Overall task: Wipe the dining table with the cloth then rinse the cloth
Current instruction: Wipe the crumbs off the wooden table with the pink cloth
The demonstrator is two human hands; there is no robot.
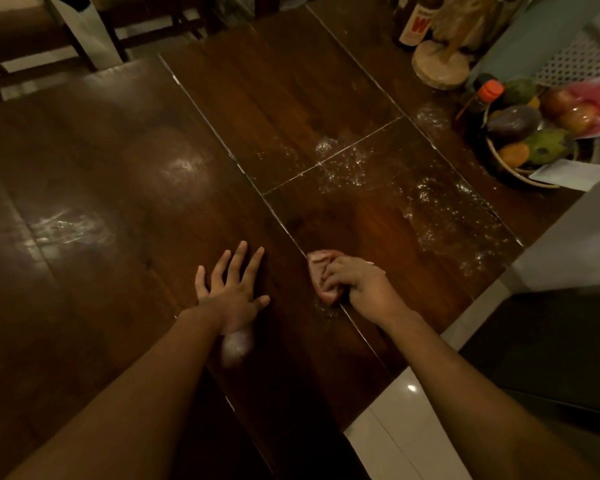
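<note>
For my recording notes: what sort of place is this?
Probably a home dining room: a large dark wooden table, dark wooden chairs beyond it, and a round bowl of mixed fruit at its right edge. The right hand grips a pink cloth.

Dim, warm light throughout — the dark wooden dining table [291, 98] soaks most of it up. A hazy glare patch and a streaky one sit on its left half, and wet droplets [426, 190] sparkle on the right. The floor tile [395, 427] carries one small bright spot. Both forearms lie in deep shadow. The pink cloth [321, 275] gripped by the right hand [357, 282] looks soft, the fruit bowl [496, 161] softer still; table seams bow with wide-angle distortion.
</note>
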